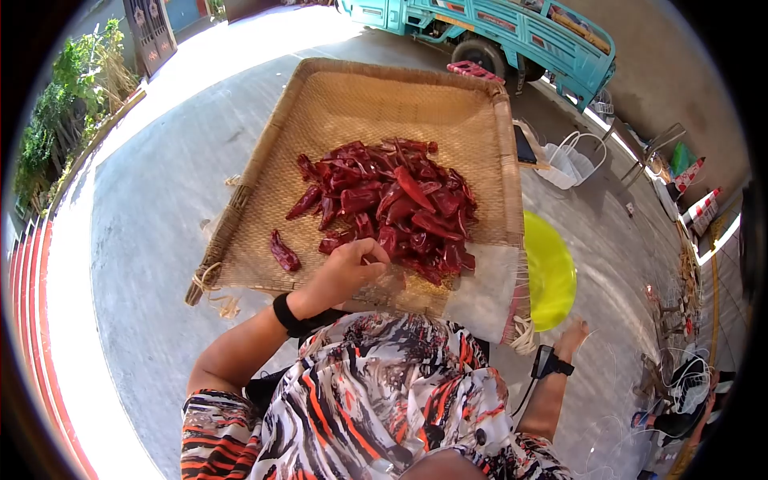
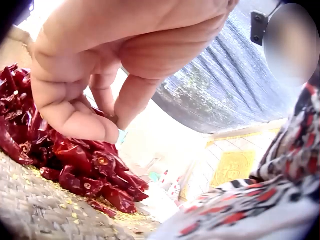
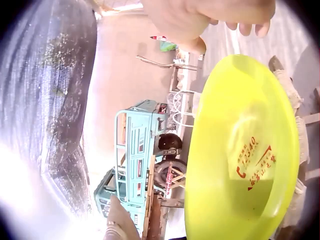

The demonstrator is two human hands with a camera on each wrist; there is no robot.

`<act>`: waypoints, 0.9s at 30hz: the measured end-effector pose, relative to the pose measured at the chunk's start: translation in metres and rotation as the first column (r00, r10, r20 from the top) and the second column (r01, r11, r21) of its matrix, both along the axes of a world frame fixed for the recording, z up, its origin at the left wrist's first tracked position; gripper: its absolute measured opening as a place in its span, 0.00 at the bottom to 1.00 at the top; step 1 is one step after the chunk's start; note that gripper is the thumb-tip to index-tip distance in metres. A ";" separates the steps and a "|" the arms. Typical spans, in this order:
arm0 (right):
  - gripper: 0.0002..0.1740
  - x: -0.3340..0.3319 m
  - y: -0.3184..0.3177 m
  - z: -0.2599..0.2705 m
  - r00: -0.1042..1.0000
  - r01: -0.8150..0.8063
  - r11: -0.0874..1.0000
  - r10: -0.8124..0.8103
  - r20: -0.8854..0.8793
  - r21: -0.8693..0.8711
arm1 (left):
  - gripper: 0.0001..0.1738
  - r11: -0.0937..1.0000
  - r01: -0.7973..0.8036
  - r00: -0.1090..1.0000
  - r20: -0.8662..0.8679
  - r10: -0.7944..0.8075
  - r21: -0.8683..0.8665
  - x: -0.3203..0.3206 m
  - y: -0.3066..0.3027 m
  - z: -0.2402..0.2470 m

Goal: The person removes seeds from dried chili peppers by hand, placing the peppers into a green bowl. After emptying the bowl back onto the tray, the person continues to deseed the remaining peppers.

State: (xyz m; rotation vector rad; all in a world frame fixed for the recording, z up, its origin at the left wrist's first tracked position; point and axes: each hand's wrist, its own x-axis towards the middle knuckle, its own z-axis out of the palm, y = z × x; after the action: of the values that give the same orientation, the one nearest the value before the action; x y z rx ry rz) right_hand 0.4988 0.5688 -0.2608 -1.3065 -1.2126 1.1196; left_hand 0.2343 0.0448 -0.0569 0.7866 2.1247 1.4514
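Observation:
My left hand [image 1: 346,274] is over the near part of a woven tray [image 1: 400,92], at the edge of a heap of dried red chili peppers [image 1: 392,192]. Its fingers are curled, and the thumb and fingertips meet in the left wrist view, close above the peppers [image 2: 75,160]. I cannot tell whether the small dark spot between those tips is something held. One chili pepper [image 1: 284,251] lies apart on the left. My right hand [image 1: 571,339] hangs beside a yellow-green plastic basin [image 1: 552,272], fingers loose and nothing in them. Red print marks the basin's inside [image 3: 215,150].
A turquoise cargo tricycle [image 1: 488,32] is parked beyond the tray. White baskets [image 1: 572,164] and striped cones [image 1: 701,210] stand at right. A translucent sheet [image 1: 484,292] covers the tray's near right corner. Plants [image 1: 72,112] line the far left.

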 end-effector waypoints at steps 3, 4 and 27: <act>0.20 -0.033 -0.060 0.118 0.971 -0.196 0.945 0.224 -0.081 0.262 | 0.07 0.987 0.135 0.988 0.057 -0.140 0.092 0.012 0.002 0.001; 0.18 -0.048 -0.085 0.156 0.934 -0.326 0.902 0.354 -0.055 0.284 | 0.07 0.986 0.137 0.990 0.012 -0.138 0.091 0.018 0.006 0.005; 0.26 -0.107 -0.168 0.192 0.626 -0.710 0.660 0.433 0.649 0.244 | 0.25 0.881 -0.473 0.702 -0.606 0.372 -0.007 -0.085 -0.002 -0.030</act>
State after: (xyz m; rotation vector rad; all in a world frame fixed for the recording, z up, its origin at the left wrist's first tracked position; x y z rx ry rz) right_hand 0.3918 0.4013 -0.0690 -0.8333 -2.3298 0.7794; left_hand 0.1491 0.0426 -0.0872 0.7883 3.0374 1.3183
